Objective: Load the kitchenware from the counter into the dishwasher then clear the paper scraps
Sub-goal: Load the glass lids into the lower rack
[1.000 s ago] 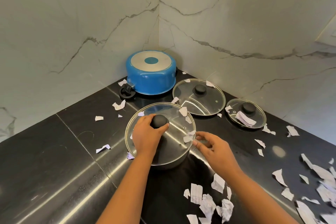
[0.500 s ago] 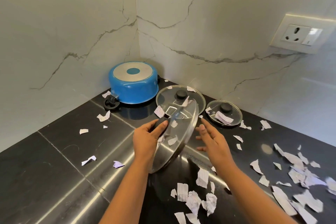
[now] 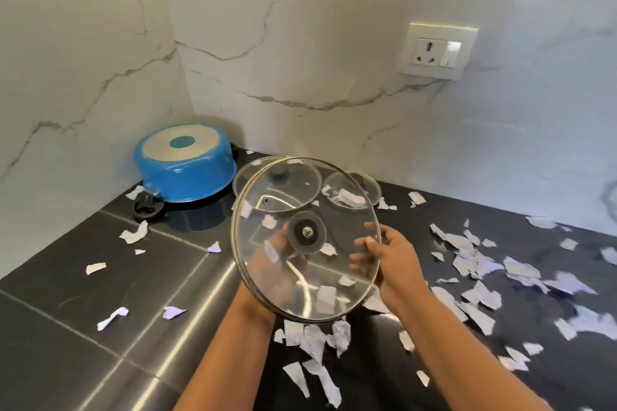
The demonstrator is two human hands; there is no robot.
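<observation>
A large glass lid (image 3: 337, 207) with a metal rim is tipped up on edge above the black counter, its underside facing me. My left hand (image 3: 280, 264) grips the lid's black knob from behind and shows through the glass. My right hand (image 3: 387, 260) is at the lid's right rim, fingers spread and partly behind the glass. Two smaller glass lids (image 3: 369, 185) lie flat behind it. An upturned blue pot (image 3: 187, 167) stands in the corner. Several white paper scraps (image 3: 474, 253) are scattered over the counter.
The black stone counter (image 3: 66, 327) meets marble walls in a corner at the back. A wall socket (image 3: 437, 50) sits on the right wall. A black pot handle (image 3: 147, 205) juts out left of the blue pot. Scraps pile thickest at the right and near front.
The large lid went from flat on the counter to tipped fully up, underside towards me, lifted by its knob. My right hand moved up to its right rim. The view shifted right.
</observation>
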